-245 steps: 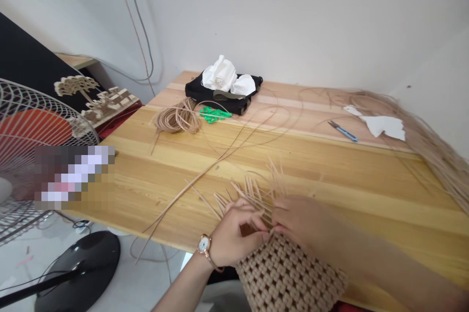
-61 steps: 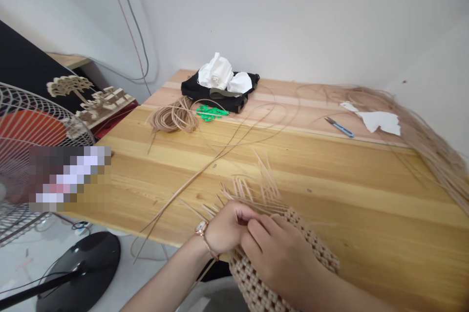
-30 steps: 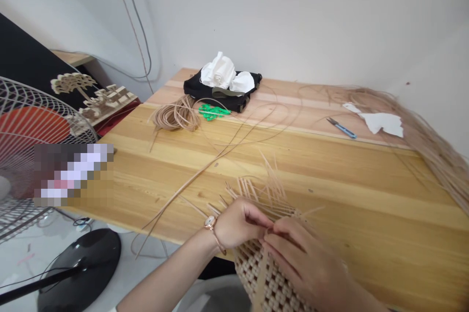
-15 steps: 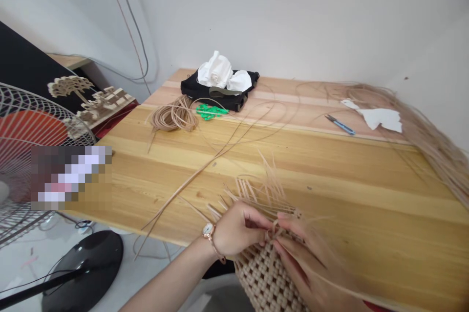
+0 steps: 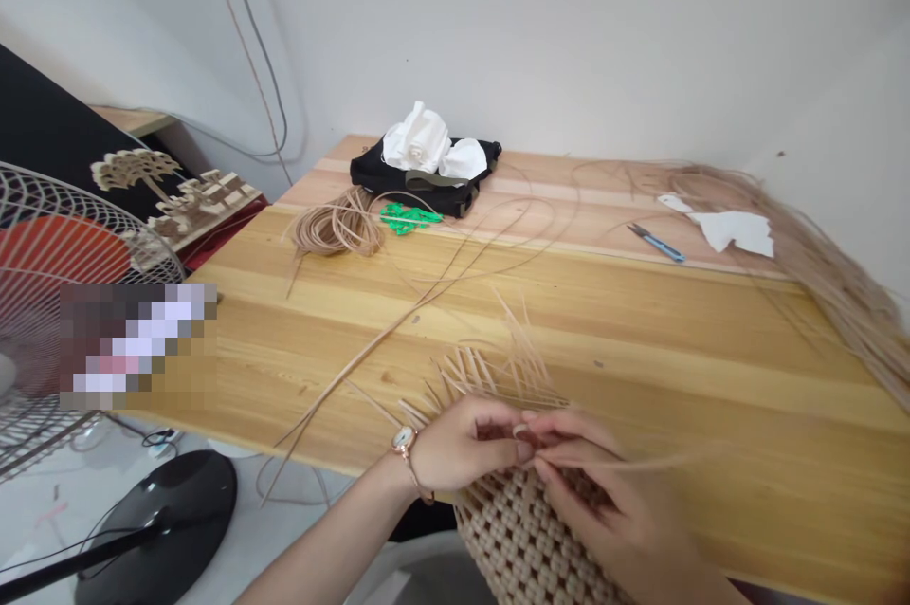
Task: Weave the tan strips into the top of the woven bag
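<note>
Beige woven basket [image 5: 522, 543] (checkered, loose ends), both hands' grip pinching strand [image 5: 626, 465]

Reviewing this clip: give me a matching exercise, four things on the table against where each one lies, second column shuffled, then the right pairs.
Things:
1. snips
2. coil of cane
3. green clips
4. woven basket

Places:
A. at the near edge, under both hands
B. far right, beside the white paper
C. just right of the cane coil
D. far left, in front of the black bag

Pairs: 1-B, 2-D, 3-C, 4-A
</note>
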Demonstrator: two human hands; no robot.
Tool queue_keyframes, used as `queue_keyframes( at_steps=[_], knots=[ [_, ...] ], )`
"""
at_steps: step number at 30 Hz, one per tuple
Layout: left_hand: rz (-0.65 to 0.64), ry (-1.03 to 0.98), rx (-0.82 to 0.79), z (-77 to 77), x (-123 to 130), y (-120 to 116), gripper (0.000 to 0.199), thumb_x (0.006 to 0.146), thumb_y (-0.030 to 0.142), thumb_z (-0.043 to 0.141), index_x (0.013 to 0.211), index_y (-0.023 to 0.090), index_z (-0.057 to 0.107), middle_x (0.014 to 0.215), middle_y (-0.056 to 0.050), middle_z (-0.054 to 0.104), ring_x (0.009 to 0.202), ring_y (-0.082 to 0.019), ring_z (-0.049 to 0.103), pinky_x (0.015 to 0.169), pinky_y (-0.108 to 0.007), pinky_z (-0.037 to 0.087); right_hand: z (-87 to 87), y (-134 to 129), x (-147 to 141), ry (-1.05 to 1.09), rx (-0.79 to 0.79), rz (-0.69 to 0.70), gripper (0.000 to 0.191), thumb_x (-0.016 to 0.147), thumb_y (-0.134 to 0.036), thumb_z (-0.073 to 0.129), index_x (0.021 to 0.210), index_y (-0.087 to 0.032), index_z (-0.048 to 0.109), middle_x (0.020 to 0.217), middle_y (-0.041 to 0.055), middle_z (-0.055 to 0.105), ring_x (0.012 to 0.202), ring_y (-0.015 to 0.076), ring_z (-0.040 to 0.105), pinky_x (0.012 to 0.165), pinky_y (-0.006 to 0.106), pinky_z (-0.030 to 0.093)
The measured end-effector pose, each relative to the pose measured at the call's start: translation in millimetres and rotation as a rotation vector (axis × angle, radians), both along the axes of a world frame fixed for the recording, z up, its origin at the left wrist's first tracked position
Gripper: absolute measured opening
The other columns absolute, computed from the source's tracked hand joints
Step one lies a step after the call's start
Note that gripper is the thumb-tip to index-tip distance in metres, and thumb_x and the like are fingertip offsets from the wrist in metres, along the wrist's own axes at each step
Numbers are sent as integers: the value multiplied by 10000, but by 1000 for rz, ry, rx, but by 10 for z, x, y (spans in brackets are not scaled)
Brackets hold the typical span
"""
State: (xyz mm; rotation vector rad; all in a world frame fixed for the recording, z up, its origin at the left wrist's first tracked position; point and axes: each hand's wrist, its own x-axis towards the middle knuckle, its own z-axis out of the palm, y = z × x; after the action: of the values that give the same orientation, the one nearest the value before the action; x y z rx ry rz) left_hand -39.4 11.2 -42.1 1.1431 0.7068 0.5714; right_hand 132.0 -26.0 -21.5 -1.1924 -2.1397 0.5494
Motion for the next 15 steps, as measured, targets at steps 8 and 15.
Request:
queue_keyframes(
  at_steps=[8, 15],
  knots=[
    [31, 24, 70, -37, 12, -5, 319, 785, 365, 513, 629, 91, 561, 578, 10, 472, 553, -69, 419, 532, -176, 338, 56, 37, 43, 71, -115, 28, 94, 766, -124, 495, 752, -194, 557, 943, 63, 588, 889, 156, 575, 745, 262, 469],
    [142, 113, -38, -32, -18, -29, 379, 764, 431, 504, 673, 88, 639, 605, -29, 565, 501, -76, 473, 518, -188, 377, 58, 30, 127, 32, -237, -1, 89, 808, -177, 478, 768, -197, 555, 862, 38, 566, 834, 147, 560, 711, 253, 445]
  ],
)
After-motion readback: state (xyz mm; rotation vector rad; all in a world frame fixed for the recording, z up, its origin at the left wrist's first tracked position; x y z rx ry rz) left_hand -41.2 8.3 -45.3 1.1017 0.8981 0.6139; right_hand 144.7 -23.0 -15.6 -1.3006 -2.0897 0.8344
